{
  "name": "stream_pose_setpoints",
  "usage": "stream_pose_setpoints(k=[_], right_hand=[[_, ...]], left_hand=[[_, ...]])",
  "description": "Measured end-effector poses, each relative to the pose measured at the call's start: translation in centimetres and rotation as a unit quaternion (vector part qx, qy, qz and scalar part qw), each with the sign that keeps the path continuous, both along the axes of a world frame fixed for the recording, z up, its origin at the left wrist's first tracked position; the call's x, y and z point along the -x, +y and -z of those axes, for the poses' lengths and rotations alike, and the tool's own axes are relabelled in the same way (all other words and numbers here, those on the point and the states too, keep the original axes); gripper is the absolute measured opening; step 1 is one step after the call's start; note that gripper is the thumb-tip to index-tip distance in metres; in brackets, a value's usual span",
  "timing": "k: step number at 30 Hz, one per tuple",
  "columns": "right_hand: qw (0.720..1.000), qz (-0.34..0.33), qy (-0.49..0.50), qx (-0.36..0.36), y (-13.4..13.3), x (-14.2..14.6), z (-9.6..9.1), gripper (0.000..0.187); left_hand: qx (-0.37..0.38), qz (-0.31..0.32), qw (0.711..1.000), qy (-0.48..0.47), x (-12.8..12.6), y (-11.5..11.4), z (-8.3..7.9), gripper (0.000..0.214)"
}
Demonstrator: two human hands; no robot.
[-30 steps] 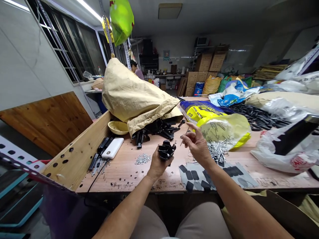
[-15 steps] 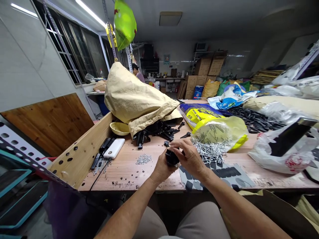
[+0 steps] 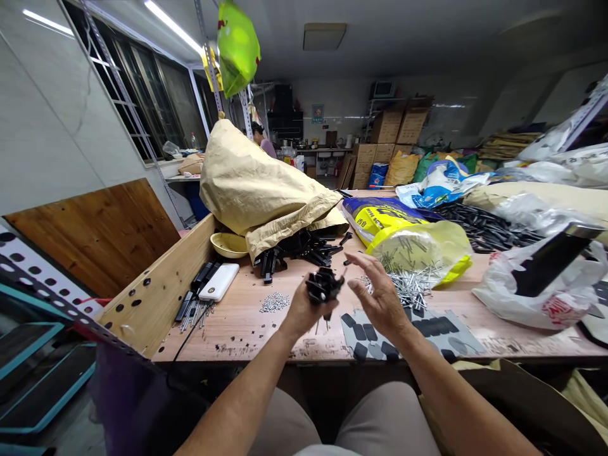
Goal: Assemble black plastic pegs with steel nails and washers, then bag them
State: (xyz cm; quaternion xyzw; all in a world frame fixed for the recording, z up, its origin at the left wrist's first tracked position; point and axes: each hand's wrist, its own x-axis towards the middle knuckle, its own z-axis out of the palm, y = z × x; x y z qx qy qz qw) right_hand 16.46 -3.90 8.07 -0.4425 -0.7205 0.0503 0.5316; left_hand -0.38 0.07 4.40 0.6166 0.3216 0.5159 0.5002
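My left hand (image 3: 301, 310) is closed around a bundle of black plastic parts (image 3: 323, 285) above the table's front part. Thin metal pins seem to stick out below; motion blurs them. Just to the right, my right hand (image 3: 380, 297) is apart from the bundle with its fingers stretched out, and nothing shows in its grasp. Long metal pins (image 3: 411, 288) lie in a heap behind that hand, spilling from a yellow and blue bag (image 3: 380, 215). Small metal nuts (image 3: 274, 303) are scattered left of my left hand. More black plastic parts (image 3: 304, 247) spill from a beige sack (image 3: 261, 183).
A wooden board (image 3: 156, 304) edges the table on the left, with a white power bank (image 3: 219, 282) and a yellow bowl (image 3: 228, 245) near it. Black pads lie on a grey sheet (image 3: 465, 342). A white plastic bag (image 3: 536, 304) stands at right. Another person (image 3: 268, 147) is far back.
My right hand has come off the black bundle, moved right and opened its fingers. My left hand has shifted slightly left and turned the bundle, still gripping it.
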Motion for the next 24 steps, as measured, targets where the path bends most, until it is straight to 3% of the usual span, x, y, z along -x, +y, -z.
stream_pose_setpoints(k=[5,11,19,24], right_hand=[[0.981,-0.041,0.144,0.124,0.1,0.1,3.2,0.044],[0.953,-0.086,0.223,0.187,-0.3,1.3,5.9,0.045],[0.941,-0.123,0.248,0.194,0.9,2.6,5.8,0.046],[0.943,-0.138,0.24,0.183,1.7,3.3,6.1,0.052]], left_hand=[[0.026,0.003,0.999,-0.034,0.5,0.8,-0.6,0.042],[0.062,-0.005,0.996,-0.07,0.6,2.2,0.2,0.035],[0.161,0.027,0.976,-0.14,-0.3,2.2,0.4,0.033],[0.09,0.009,0.991,-0.102,-0.5,2.4,0.8,0.04]])
